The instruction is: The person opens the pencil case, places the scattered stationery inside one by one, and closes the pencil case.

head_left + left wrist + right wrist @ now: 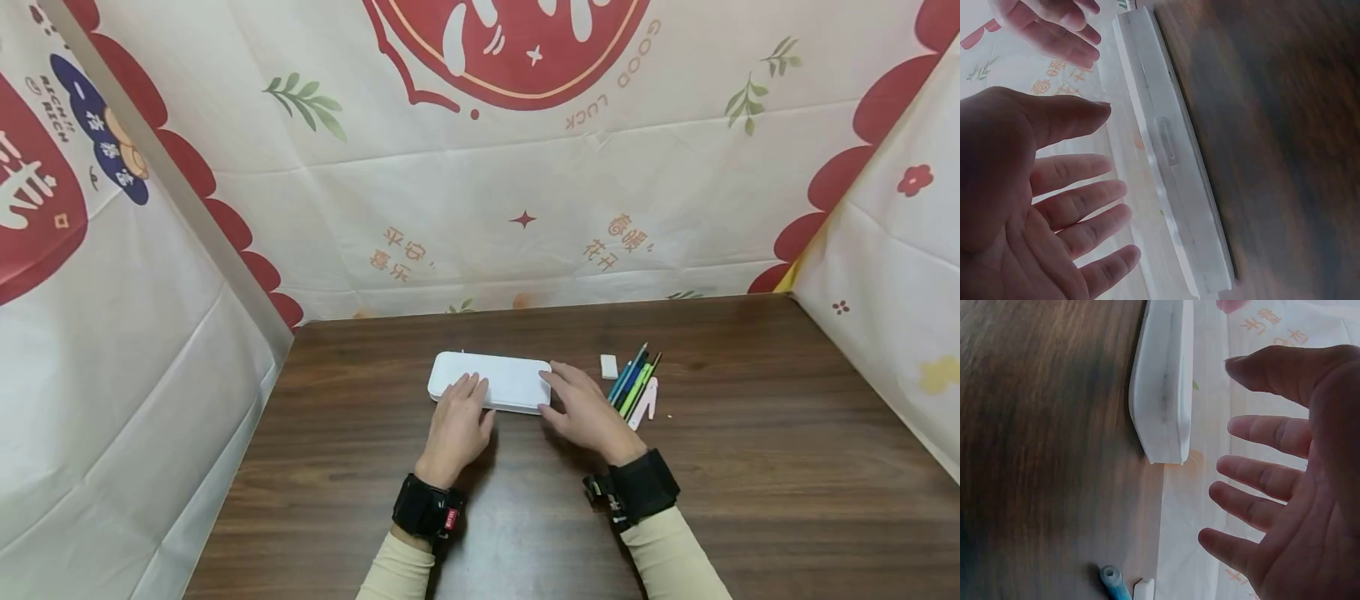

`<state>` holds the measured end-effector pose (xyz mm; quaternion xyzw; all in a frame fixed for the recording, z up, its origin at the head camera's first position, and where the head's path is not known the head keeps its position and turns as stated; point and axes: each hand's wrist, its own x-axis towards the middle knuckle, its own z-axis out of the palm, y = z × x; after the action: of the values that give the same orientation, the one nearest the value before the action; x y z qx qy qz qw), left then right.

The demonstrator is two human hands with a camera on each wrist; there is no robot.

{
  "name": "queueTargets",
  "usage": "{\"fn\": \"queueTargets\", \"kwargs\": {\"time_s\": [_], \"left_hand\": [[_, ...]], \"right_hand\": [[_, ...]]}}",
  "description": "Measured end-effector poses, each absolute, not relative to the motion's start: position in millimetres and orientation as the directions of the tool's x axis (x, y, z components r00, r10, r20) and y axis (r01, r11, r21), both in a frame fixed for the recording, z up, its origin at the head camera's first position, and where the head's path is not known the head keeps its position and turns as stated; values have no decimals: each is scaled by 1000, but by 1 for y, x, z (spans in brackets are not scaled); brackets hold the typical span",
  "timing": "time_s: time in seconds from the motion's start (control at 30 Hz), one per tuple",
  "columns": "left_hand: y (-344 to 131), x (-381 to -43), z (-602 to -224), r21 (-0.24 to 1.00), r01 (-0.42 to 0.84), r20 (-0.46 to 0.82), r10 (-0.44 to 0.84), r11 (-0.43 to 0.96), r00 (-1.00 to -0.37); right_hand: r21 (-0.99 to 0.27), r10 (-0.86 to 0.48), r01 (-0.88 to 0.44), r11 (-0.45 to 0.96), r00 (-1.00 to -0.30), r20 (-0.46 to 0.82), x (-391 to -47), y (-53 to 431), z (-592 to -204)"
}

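Observation:
A white pencil case [504, 377], its lid down, lies flat on the brown table. In the left wrist view a small clasp [1166, 140] shows on the case's long near side. My left hand [456, 429] is over the near-left part of the case, fingers extended and apart from its surface in the left wrist view. At the case's right end hovers my right hand [588, 410], its fingers spread and relaxed, with nothing between them. In the right wrist view the right hand [1285, 462] stands clear of the case [1163, 381].
Right of the right hand lie several pens and pencils [636, 379] in a bunch, beside a pale pink clip-like item [645, 402]. A white eraser [609, 367] sits just behind them. Printed cloth walls [480, 192] rise at the table's back and sides.

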<state>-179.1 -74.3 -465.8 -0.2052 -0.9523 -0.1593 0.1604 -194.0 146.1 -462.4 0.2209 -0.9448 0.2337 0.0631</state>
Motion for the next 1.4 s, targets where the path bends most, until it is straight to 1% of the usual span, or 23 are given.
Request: {"fn": "queueTargets", "kwargs": {"time_s": [0.27,0.63,0.8,1.1,1.4], "left_hand": [[-73,-183,-467,241,459,371,356,855,-858],[-71,-186,-468,249,481,377,374,840,-848],[-70,-188,-466,238,482,352,387,844,-852],[-69,-192,-465,228,475,345,385,850,-856],[-66,-201,-465,168,537,387,446,827,-807]], "right_hand": [[-400,-399,-449,799,-893,206,-202,143,-470],[-426,-384,-414,805,-910,158,-209,143,-480],[-439,-379,-411,799,-911,162,-212,142,-481],[-435,-396,-423,795,-905,158,-214,140,-478],[-450,-400,-408,794,-909,119,-215,144,-475]]}}
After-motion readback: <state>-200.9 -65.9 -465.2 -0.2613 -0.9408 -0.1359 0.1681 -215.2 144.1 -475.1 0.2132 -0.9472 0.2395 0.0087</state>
